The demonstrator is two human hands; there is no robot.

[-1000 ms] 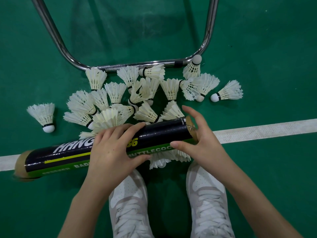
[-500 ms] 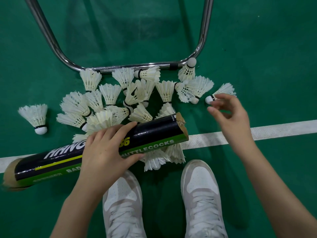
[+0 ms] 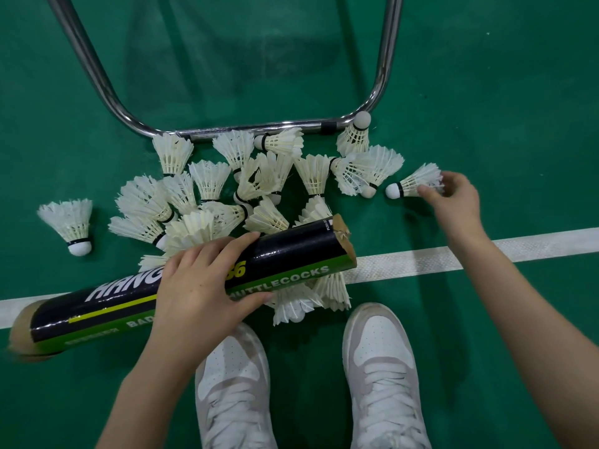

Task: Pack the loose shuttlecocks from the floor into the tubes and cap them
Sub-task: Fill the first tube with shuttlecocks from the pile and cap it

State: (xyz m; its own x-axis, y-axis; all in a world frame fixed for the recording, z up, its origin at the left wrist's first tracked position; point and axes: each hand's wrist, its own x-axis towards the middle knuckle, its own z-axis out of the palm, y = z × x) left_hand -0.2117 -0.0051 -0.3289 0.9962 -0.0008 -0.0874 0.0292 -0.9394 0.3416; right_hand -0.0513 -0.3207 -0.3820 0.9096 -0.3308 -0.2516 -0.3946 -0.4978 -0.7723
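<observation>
My left hand (image 3: pixel 201 286) grips a black and green shuttlecock tube (image 3: pixel 285 254) around its middle. The tube lies slanted above the floor, its uncapped right end (image 3: pixel 345 244) pointing right. Several white feather shuttlecocks (image 3: pixel 210 179) lie in a pile on the green floor beyond the tube, and some poke out under it. My right hand (image 3: pixel 453 202) reaches to the far right of the pile, and its fingertips pinch the feather skirt of a shuttlecock (image 3: pixel 415 183) lying on its side with its cork to the left. One shuttlecock (image 3: pixel 69 222) lies alone at the left.
A chrome tube frame (image 3: pixel 252 129) curves across the floor just behind the pile. A white court line (image 3: pixel 453 257) runs left to right under the tube. My two white shoes (image 3: pixel 382 367) stand at the bottom of the view.
My right hand left the tube's open end, moved right and up, and now pinches the rightmost shuttlecock. My left hand keeps its hold on the tube, which has barely shifted.
</observation>
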